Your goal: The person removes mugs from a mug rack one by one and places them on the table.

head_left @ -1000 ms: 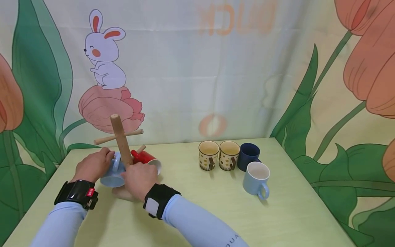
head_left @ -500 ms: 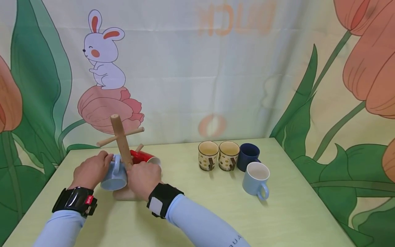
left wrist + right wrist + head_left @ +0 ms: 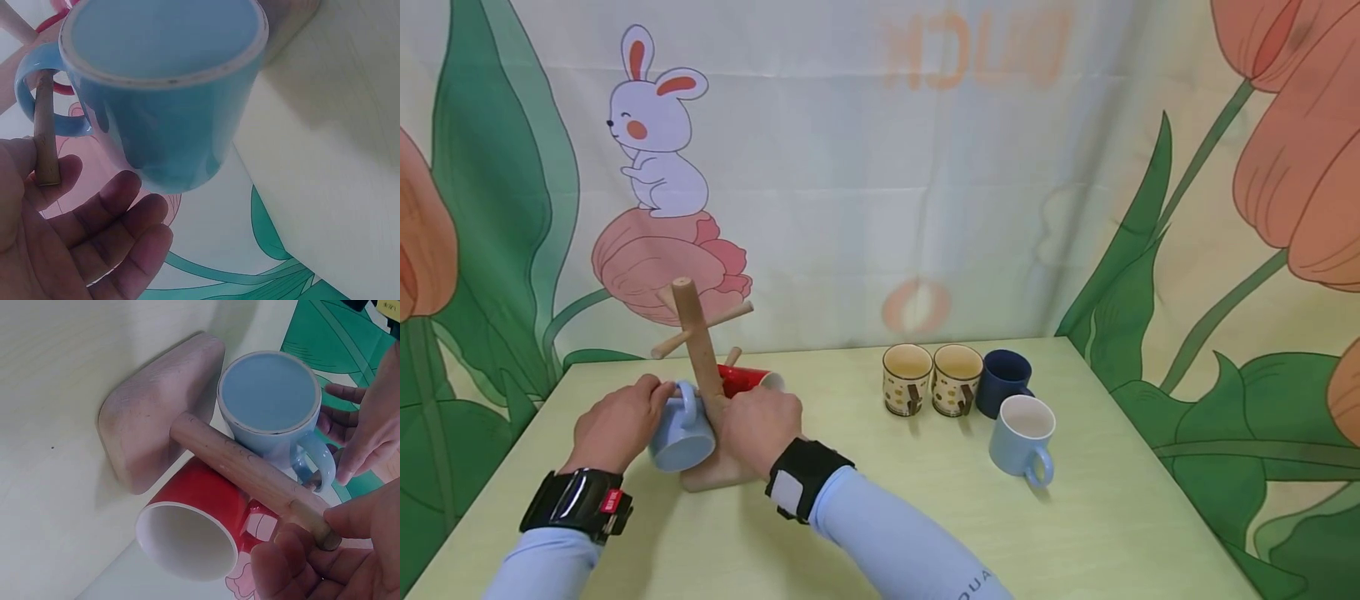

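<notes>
A wooden mug tree (image 3: 703, 367) stands at the table's left, its post leaning a little left in the head view. A light blue mug (image 3: 681, 442) hangs by its handle from a lower peg (image 3: 45, 131). My left hand (image 3: 616, 425) pinches that peg's end between thumb and forefinger, the other fingers loosely bent below the mug. My right hand (image 3: 762, 427) pinches another low peg (image 3: 312, 526), which carries no mug. Behind it a red mug (image 3: 743, 379) hangs on its side, mouth rightward; its handle is partly hidden by the post in the right wrist view.
Two spotted cream mugs (image 3: 907, 382) stand in a row with a dark blue mug (image 3: 1002, 382) at the back right. Before them stands another light blue mug (image 3: 1022, 433). A printed curtain (image 3: 820, 183) hangs behind the table (image 3: 1112, 517).
The mug tree has turned, its upper pegs swinging round and its base showing more toward the right. Both hands and the hanging light blue mug have shifted slightly with it.
</notes>
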Demonstrator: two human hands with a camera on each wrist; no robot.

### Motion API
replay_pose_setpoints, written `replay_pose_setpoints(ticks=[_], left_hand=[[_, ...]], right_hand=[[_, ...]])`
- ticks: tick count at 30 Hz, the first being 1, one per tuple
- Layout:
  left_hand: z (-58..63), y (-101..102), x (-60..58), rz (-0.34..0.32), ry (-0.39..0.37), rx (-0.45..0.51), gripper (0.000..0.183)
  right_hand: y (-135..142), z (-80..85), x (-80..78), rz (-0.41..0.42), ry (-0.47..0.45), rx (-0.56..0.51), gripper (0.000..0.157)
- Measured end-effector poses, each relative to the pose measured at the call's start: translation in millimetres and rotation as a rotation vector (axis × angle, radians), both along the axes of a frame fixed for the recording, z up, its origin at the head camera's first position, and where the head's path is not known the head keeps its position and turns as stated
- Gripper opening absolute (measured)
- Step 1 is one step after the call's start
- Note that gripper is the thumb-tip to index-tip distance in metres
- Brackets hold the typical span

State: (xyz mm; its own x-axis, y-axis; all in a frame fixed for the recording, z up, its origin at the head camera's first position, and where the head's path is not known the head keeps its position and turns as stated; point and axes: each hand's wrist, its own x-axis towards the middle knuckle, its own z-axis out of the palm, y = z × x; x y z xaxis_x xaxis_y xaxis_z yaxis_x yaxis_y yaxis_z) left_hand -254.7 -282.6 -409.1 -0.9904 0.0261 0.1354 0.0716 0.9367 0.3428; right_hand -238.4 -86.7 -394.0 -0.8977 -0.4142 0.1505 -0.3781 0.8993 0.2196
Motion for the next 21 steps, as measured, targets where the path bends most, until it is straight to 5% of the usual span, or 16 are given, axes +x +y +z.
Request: replay_pose_setpoints(ticks=[21], left_hand=[[-3.4,5.1,17.6,-0.009,0.129,-0.001,0.037]], right_hand=[[5.0,-3.2,-15.1,-0.118,-0.018,-0.140,0.045]])
